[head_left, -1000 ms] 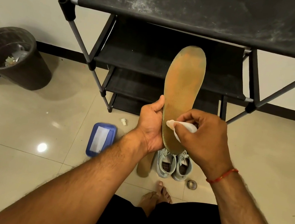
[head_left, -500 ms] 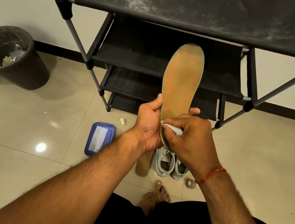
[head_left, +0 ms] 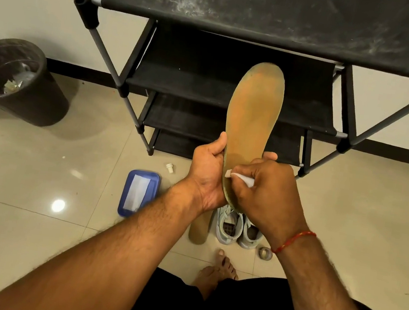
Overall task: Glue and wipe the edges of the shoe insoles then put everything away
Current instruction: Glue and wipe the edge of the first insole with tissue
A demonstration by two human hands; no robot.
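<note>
While left hand (head_left: 208,179) grips insole (head_left: 254,109) | right hand (head_left: 268,195) pinches tube (head_left: 243,179), moved to left edge

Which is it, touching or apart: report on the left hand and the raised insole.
Touching. The head view shows the left hand gripping the insole: its thumb is hooked over the insole's left edge, with the palm behind the heel end.
</note>
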